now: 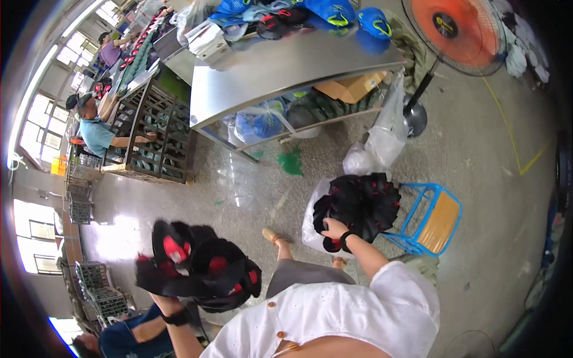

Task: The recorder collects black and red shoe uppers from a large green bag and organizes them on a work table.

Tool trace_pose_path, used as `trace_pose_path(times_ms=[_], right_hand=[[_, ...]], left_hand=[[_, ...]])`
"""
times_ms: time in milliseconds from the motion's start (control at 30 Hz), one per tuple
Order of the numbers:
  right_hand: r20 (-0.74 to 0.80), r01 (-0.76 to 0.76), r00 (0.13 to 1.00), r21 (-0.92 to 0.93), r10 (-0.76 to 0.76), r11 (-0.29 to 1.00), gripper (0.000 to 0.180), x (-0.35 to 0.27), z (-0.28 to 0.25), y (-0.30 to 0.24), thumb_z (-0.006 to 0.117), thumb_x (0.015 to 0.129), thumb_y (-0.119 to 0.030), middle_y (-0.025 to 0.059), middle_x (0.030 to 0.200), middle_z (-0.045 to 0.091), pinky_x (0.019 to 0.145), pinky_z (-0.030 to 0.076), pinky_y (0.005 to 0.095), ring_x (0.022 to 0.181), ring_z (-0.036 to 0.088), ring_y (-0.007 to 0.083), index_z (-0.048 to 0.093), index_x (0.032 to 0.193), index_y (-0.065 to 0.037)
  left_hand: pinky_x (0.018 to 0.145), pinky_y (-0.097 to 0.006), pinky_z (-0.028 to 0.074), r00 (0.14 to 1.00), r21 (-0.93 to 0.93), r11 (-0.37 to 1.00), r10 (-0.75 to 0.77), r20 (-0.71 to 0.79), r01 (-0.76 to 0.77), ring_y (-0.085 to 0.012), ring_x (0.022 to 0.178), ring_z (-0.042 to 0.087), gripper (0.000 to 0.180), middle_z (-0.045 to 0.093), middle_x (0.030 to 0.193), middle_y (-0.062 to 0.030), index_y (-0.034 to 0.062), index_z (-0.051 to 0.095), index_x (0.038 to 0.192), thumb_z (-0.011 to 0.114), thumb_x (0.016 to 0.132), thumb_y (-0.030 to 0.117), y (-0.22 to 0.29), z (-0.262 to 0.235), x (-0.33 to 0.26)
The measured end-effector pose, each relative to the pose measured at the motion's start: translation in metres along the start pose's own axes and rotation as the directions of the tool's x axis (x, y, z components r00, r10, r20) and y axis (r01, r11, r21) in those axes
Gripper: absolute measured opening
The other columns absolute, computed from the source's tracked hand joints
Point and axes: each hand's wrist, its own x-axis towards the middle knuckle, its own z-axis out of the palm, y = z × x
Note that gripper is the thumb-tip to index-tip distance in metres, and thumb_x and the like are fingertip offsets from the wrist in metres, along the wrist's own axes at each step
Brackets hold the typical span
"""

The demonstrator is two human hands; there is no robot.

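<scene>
My left hand (162,300) is raised at the left and bears a thick bundle of black shoe uppers (224,265) with red linings. Its fingers are mostly hidden under the bundle. My right hand (335,228) is at the near left side of a heap of black shoe uppers (361,200) with small red parts. The fingers of that hand are curled on one of the pieces, their tips partly covered. Under and beside the heap lies a white plastic bag (308,224) on the floor.
Right of the heap stands a blue-framed stool (440,224). Ahead is a metal table (256,83) with blue pieces on top. An orange fan (456,30) stands far right. A person (98,134) works at a slatted cart (149,134); another person (128,337) is close at lower left.
</scene>
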Motion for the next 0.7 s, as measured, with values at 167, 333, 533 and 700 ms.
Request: trace_pose_path(times_ms=[167,333,533,700], right_hand=[[0.187,-0.191,0.977,0.587,0.097,0.787,0.088,0.054,-0.021,-0.158,0.060,0.075,-0.049,0.0249,0.134,0.029,0.086,0.041,0.0486,0.111,0.044,0.0410,0.010,0.138,-0.014],[0.161,0.048,0.838,0.930,-0.522,0.365,0.072,0.073,-0.111,-0.353,0.034,0.085,-0.058,0.0139,0.139,0.024,0.091,0.036,0.0494,0.125,0.026,0.0389,0.010,0.139,-0.017],[-0.619,0.754,0.456,0.651,-0.640,-0.092,0.043,0.145,-0.275,-0.487,0.041,0.088,-0.025,0.0090,0.132,0.038,0.098,0.031,0.0438,0.119,0.039,0.0247,0.035,0.128,-0.008],[-0.355,0.474,0.864,0.812,-0.358,0.340,0.046,0.234,-0.247,-0.381,0.050,0.087,-0.026,0.0133,0.117,0.049,0.081,0.045,0.0355,0.097,0.054,0.0213,0.037,0.127,-0.008]], left_hand=[[0.079,-0.026,0.045,0.716,0.497,0.528,0.602,0.352,-0.689,-0.0163,0.091,0.056,0.033,0.057,0.103,-0.0079,0.0009,0.051,0.112,0.053,0.082,0.011,0.071,0.080,0.151],[0.079,-0.025,0.044,0.513,0.342,0.383,0.670,0.537,-0.858,-0.0155,0.089,0.057,0.031,0.059,0.099,-0.0073,0.0006,0.054,0.109,0.055,0.080,0.010,0.174,0.131,0.293],[0.078,-0.022,0.043,0.304,-0.098,0.489,0.674,0.673,-0.867,-0.0133,0.082,0.058,0.028,0.062,0.089,-0.0057,0.0017,0.060,0.102,0.057,0.075,0.004,0.224,0.167,0.358],[0.085,-0.026,0.040,0.348,0.015,0.647,0.391,0.852,-0.762,-0.0152,0.094,0.055,0.030,0.059,0.102,-0.0093,-0.0011,0.053,0.112,0.048,0.083,0.005,0.106,0.192,0.455]])
